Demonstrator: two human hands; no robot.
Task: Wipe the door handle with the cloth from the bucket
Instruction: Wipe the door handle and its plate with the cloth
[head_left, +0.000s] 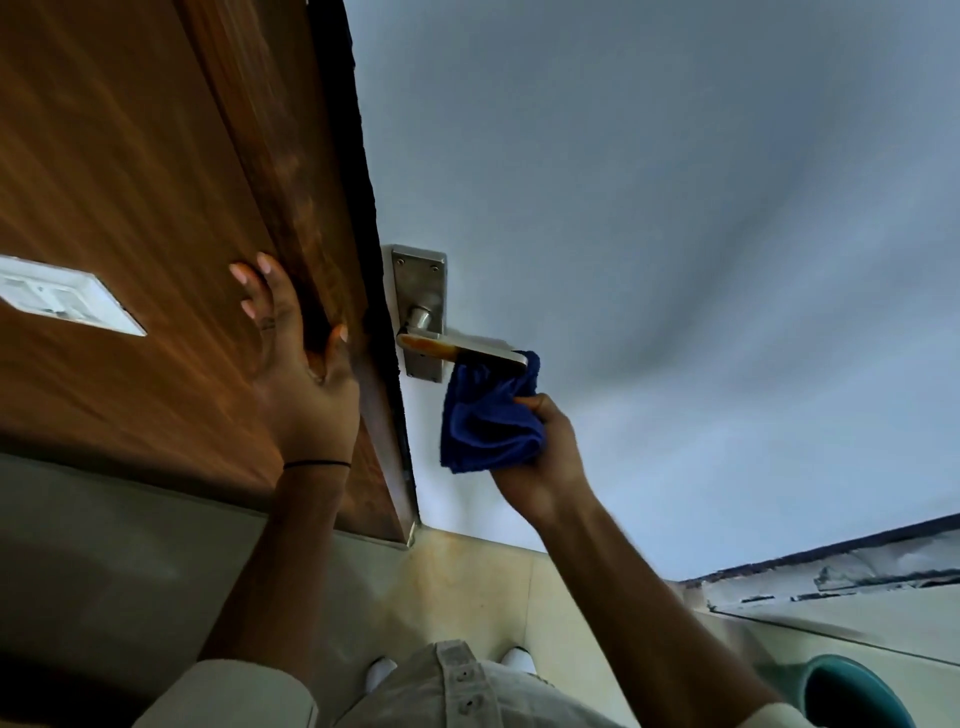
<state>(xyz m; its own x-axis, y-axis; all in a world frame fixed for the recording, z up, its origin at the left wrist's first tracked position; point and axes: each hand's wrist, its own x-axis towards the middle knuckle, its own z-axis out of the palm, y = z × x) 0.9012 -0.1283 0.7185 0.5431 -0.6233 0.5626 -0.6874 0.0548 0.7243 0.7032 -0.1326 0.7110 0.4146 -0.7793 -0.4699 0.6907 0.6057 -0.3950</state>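
Handle tip under bunched cloth.

Deep blue cloth against a pale grey-white door; dull silver door handle and backplate, the lever streaked orange-brown near its pivot. Warm brown wood-grain panel with a white switch plate toward its left edge, a thin black band at the left wrist. Teal bucket at the bottom right corner, pale beige floor tiles, off-white buttoned shirt.
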